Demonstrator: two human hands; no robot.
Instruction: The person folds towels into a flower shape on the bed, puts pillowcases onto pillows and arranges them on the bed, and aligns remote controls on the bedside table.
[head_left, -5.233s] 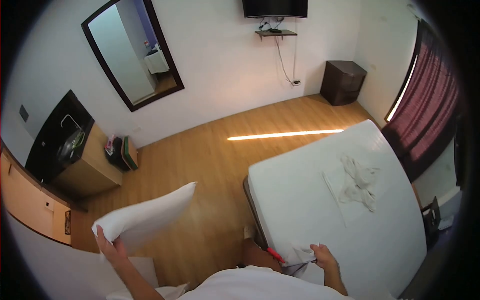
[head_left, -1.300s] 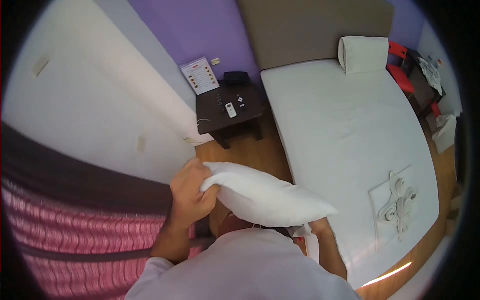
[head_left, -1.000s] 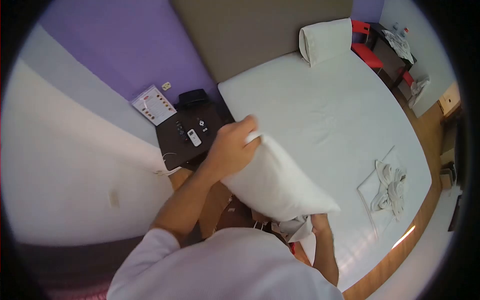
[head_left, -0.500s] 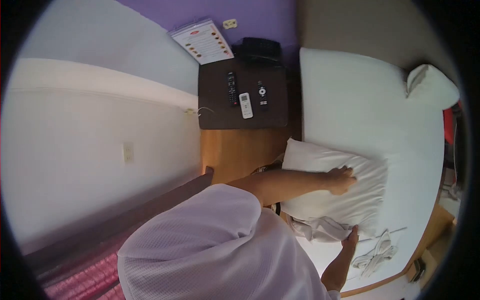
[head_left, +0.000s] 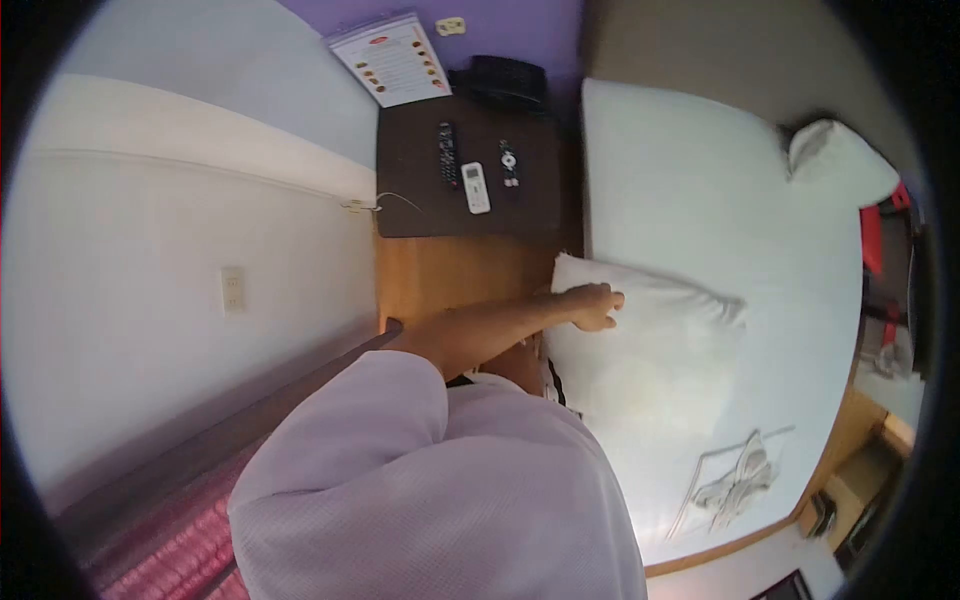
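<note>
My left hand [head_left: 594,306] is over the upper left part of a white pillow [head_left: 655,350], close to its near edge. Its fingers are slightly bent and apart, with no fabric visibly pinched in them. Whether the hand rests on the pillow or hovers just above it, I cannot tell. The pillow lies flat on the white bed [head_left: 690,180], its cover mostly smooth with small creases at the far right corner. My right hand is out of view, its side hidden behind my light shirt.
A dark bedside table [head_left: 420,205] holds a black remote [head_left: 447,155], a white remote [head_left: 476,188], another dark remote [head_left: 509,163], a telephone [head_left: 508,82] and a menu stand [head_left: 392,62]. A crumpled pale cloth [head_left: 738,485] and another pillow [head_left: 840,165] lie on the bed.
My left hand has moved left across the pillow, toward its near edge. My right hand, which held bunched fabric at the pillow's lower end, has left the view. The pillow cover looks smoother.
</note>
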